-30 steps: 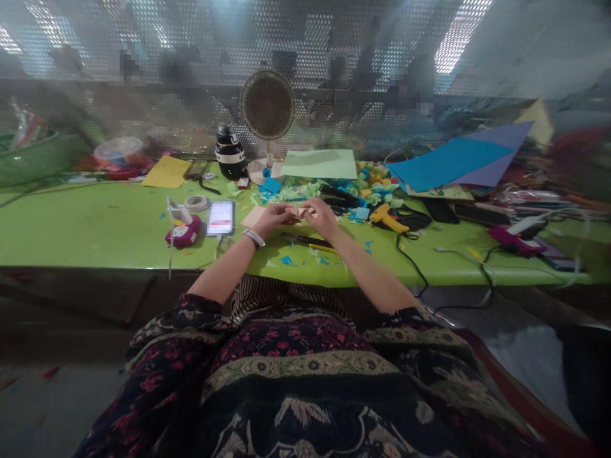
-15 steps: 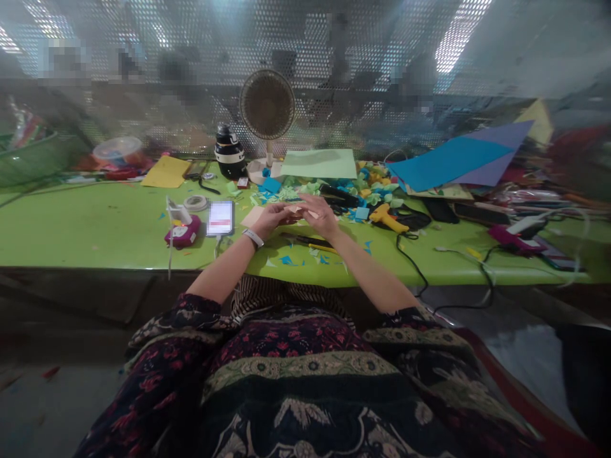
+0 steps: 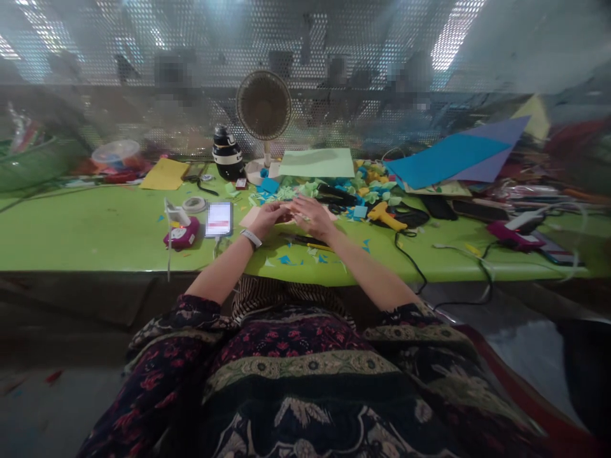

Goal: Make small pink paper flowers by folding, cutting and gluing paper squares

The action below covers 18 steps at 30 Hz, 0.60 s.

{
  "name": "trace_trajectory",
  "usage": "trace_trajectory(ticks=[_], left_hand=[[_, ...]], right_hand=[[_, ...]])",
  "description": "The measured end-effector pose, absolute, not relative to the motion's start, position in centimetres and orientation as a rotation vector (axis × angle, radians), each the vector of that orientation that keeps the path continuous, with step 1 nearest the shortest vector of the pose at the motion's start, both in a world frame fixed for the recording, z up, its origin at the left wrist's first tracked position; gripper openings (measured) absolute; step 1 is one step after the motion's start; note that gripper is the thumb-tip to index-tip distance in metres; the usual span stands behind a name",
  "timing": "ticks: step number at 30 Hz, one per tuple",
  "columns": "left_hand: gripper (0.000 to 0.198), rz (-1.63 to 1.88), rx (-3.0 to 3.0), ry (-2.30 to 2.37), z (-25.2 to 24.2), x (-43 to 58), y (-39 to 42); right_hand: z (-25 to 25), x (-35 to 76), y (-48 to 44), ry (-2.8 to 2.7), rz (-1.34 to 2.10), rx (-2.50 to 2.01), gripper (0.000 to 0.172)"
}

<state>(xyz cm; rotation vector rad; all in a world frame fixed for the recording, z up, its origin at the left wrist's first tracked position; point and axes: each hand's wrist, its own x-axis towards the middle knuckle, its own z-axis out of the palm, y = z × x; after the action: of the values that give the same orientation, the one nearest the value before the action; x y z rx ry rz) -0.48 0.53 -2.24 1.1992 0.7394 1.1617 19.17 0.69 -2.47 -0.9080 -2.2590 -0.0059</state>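
Observation:
My left hand (image 3: 267,219) is closed, pinching a small piece of pale pink paper (image 3: 286,206) above the table. My right hand (image 3: 312,217) meets it from the other side, its fingers bent over the same piece and covering most of it. Under the left hand lies a flat pale pink sheet (image 3: 250,217); another pink bit (image 3: 330,213) shows beyond the right hand. Just in front of the hands rest dark-handled scissors (image 3: 303,240) and a thin yellow tool (image 3: 321,247), partly hidden by my right wrist.
Cut paper scraps (image 3: 305,189) pile up behind the hands, near a fan (image 3: 264,105) and a black bottle (image 3: 228,154). A yellow glue gun (image 3: 387,217) lies right, its cord hanging over the edge. Left are a phone (image 3: 218,219), a tape roll (image 3: 194,204) and a purple power socket (image 3: 182,234).
My right hand's fingers have come down and closed in over the pink paper, hiding more of it. The left hand keeps its hold. The whole view has shifted slightly.

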Motion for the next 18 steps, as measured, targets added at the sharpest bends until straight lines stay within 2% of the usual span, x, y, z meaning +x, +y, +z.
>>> trace_trajectory(ticks=[5,11,18], left_hand=[[0.038,1.199,1.278,0.747,-2.25,-0.36,0.54],[0.029,1.286,1.455,0.848,-2.65,-0.21,1.18],[0.019,1.286,1.731,0.969,-3.07,-0.03,1.09]], right_hand=[[-2.55,19.77,1.25,-1.946,0.226,-1.127,0.039],[-2.54,19.83,1.26,-1.770,0.689,-1.118,0.030],[-2.52,19.58,1.33,-1.674,0.840,-1.073,0.028]])
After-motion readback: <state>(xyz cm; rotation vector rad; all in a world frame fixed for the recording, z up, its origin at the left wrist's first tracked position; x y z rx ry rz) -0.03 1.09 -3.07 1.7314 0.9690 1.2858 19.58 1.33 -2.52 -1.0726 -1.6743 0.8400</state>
